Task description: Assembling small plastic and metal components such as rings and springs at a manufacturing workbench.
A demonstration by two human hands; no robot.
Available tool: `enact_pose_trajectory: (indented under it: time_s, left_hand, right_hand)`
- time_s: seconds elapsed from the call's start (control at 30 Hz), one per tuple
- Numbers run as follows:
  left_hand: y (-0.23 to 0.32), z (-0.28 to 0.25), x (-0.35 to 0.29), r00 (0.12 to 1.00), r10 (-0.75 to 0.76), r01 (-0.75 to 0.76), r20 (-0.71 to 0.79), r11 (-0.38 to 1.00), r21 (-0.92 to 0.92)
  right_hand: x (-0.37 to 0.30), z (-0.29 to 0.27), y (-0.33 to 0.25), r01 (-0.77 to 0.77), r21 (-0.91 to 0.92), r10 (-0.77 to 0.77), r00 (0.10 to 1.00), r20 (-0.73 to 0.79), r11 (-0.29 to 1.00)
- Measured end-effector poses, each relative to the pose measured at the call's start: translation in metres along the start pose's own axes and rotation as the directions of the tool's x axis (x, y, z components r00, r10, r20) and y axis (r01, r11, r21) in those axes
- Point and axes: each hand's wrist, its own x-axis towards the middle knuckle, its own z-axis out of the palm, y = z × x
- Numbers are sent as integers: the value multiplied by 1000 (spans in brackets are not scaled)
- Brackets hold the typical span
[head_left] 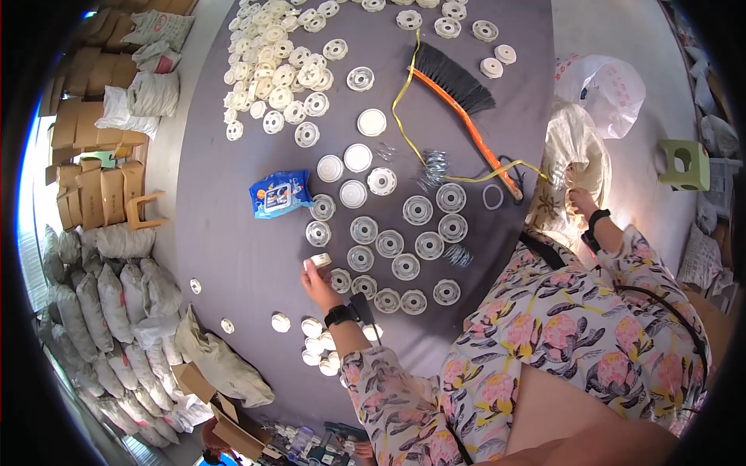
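Note:
My left hand (317, 281) reaches over the grey mat (233, 233) and pinches a small white round plastic part (321, 260) at its fingertips. Beside it lie rows of round clear-and-white plastic discs (388, 243). A cluster of small white caps (318, 348) sits by my left wrist. My right hand (579, 200) reaches into a woven sack (567, 147) at the right; its fingers are partly hidden inside, so what they hold cannot be seen.
A heap of white discs (276, 70) fills the far mat. A black brush with an orange handle (466, 105), a yellow strap (404, 109), metal springs (435, 167), a blue packet (280, 194), a white plastic bag (606, 85), a green stool (685, 165). Cartons and sacks (101, 155) line the left.

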Motion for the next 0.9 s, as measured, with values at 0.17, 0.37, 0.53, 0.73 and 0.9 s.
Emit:
enact_pose_trajectory:
  time_s: [0.17,0.37,0.53,0.73,0.9]
  left_hand:
    - [-3,31,-59,891,-237,351,386,900,-258]
    - [16,154,-116,680,-339,269,650,940,208]
    - [49,283,-152,600,-189,-177,778,917,359]
    - [39,378,-158,430,339,-868,837,410,279]
    - [30,350,-180,417,389,-823,821,545,160]
  right_hand:
    - [22,36,11,393,-464,-491,864,-109,794]
    - [27,57,12,236,-379,-363,878,-312,895]
    - [-39,31,-26,195,-387,-303,922,-242,901]
    - [-37,43,-18,221,-572,-395,897,-198,790]
    - [-34,45,-24,120,-540,-265,944,-198,833]
